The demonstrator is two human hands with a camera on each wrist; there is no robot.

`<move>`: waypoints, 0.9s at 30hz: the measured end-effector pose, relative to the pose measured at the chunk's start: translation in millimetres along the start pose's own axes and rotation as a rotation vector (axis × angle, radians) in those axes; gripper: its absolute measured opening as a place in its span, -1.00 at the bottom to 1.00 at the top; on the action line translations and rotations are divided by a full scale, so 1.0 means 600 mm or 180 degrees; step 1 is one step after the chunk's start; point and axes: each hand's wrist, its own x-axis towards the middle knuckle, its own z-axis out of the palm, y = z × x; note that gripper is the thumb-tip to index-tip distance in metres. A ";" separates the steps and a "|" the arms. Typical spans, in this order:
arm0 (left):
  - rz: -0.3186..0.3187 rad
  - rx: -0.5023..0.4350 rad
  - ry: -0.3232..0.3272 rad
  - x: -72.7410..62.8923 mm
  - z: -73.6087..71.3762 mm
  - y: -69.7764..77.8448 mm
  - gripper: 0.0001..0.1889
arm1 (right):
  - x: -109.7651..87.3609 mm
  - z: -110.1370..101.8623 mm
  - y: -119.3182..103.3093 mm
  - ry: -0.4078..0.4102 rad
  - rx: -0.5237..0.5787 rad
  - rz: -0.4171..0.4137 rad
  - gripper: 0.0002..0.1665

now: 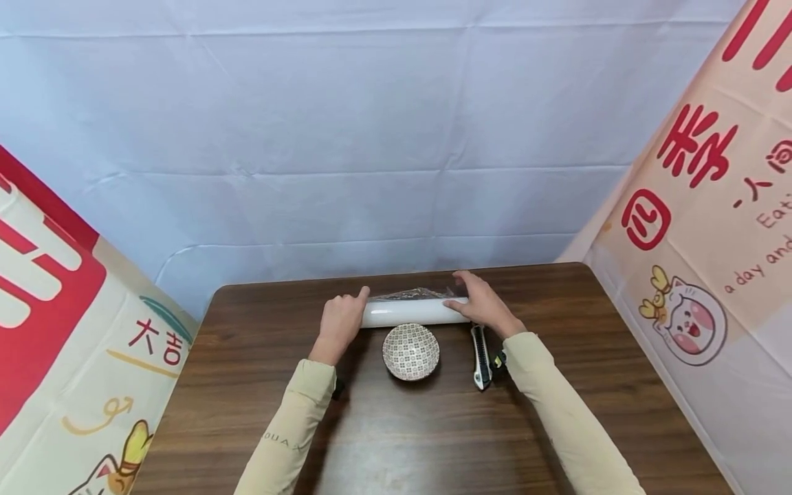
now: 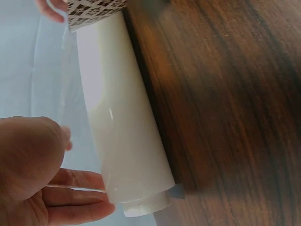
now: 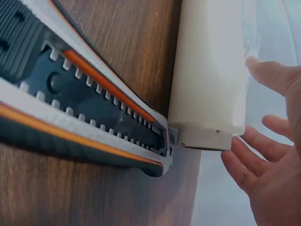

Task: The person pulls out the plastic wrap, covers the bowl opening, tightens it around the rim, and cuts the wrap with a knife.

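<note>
Utility knife (image 3: 94,101) nearest our right-wrist camera, pointing at the film roll (image 1: 405,314), which we see on the table (image 1: 383,440) just behind the patterned bowl (image 1: 411,352). Left hand (image 1: 342,319) at its left end; pinching the film (image 1: 411,294)? We can't tell. Right hand (image 1: 487,304) loose, fingers spread at the other end.
</note>
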 end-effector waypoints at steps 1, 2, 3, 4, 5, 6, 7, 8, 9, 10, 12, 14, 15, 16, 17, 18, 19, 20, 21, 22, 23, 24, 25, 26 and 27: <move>-0.0007 0.0001 0.0023 -0.001 0.001 0.000 -0.76 | -0.001 0.000 0.002 -0.0027 0.0121 0.0061 -0.05; -0.0016 -0.0001 0.0050 -0.002 0.002 -0.001 -0.76 | -0.001 0.000 0.004 -0.0052 0.0238 0.0109 -0.02; -0.0026 -0.0008 0.0082 -0.003 0.002 -0.001 -0.75 | 0.000 0.000 0.006 -0.0080 0.0351 0.0156 -0.02; -0.0036 -0.0016 0.0107 -0.004 0.003 -0.002 -0.73 | -0.001 -0.001 0.006 -0.0110 0.0489 0.0220 -0.02; -0.0050 -0.0022 0.0136 -0.005 0.003 -0.002 -0.72 | 0.000 -0.001 0.007 -0.0154 0.0584 0.0267 -0.05; -0.0056 -0.0030 0.0155 -0.005 0.004 -0.002 -0.71 | 0.001 -0.001 0.007 -0.0196 0.0670 0.0305 -0.09; -0.0057 -0.0035 0.0182 -0.005 0.005 -0.003 -0.71 | 0.002 -0.001 0.007 -0.0241 0.0767 0.0357 -0.13; -0.0056 -0.0038 0.0198 -0.005 0.006 -0.003 -0.70 | 0.004 -0.001 0.008 -0.0286 0.0863 0.0421 -0.17; -0.0051 -0.0041 0.0217 -0.006 0.006 -0.003 -0.69 | 0.005 -0.001 0.009 -0.0341 0.0923 0.0482 -0.20; -0.0041 -0.0048 0.0241 -0.006 0.006 -0.003 -0.69 | 0.007 -0.001 0.009 -0.0396 0.0986 0.0544 -0.22; -0.0011 -0.0073 0.0301 -0.007 0.007 -0.004 -0.69 | 0.010 -0.001 0.010 -0.0474 0.1058 0.0618 -0.24; 0.0009 -0.0089 0.0390 -0.006 0.008 -0.003 -0.69 | 0.013 -0.002 0.012 -0.0431 0.1108 0.0629 -0.25; 0.0011 -0.0100 0.0424 -0.006 0.008 -0.002 -0.73 | 0.015 -0.003 0.012 -0.0363 0.1170 0.0608 -0.27; 0.0013 -0.0110 0.0442 -0.005 0.008 -0.002 -0.76 | 0.016 -0.003 0.013 -0.0255 0.1269 0.0594 -0.29; 0.0007 -0.0117 0.0438 -0.005 0.008 -0.001 -0.77 | 0.017 -0.005 0.014 -0.0114 0.1387 0.0567 -0.33; -0.0005 -0.0115 0.0426 -0.004 0.007 -0.001 -0.80 | 0.018 -0.007 0.014 0.0041 0.1489 0.0541 -0.37; -0.0018 -0.0126 0.0392 -0.003 0.007 -0.001 -0.81 | 0.018 -0.010 0.014 0.0202 0.1608 0.0520 -0.41; -0.0028 -0.0141 0.0333 -0.002 0.006 -0.001 -0.83 | 0.019 -0.012 0.014 0.0350 0.1726 0.0497 -0.46; -0.0043 -0.0141 0.0290 -0.001 0.006 -0.001 -0.86 | 0.019 -0.015 0.013 0.0464 0.1826 0.0462 -0.49; -0.0056 -0.0141 0.0244 -0.001 0.006 -0.001 -0.87 | 0.019 -0.017 0.012 0.0559 0.1883 0.0441 -0.53; -0.0070 -0.0142 0.0195 0.000 0.005 -0.001 -0.85 | 0.018 -0.020 0.011 0.0628 0.1915 0.0427 -0.56; -0.0082 -0.0137 0.0166 0.000 0.005 -0.002 -0.87 | 0.018 -0.023 0.010 0.0666 0.1910 0.0422 -0.58; -0.0091 -0.0130 0.0149 0.001 0.005 -0.002 -0.89 | 0.017 -0.024 0.009 0.0690 0.1952 0.0417 -0.60; -0.0094 -0.0118 0.0154 0.002 0.004 -0.002 -0.90 | 0.017 -0.025 0.008 0.0701 0.1955 0.0426 -0.61; -0.0095 -0.0109 0.0168 0.003 0.004 -0.002 -0.90 | 0.016 -0.026 0.008 0.0699 0.1961 0.0435 -0.60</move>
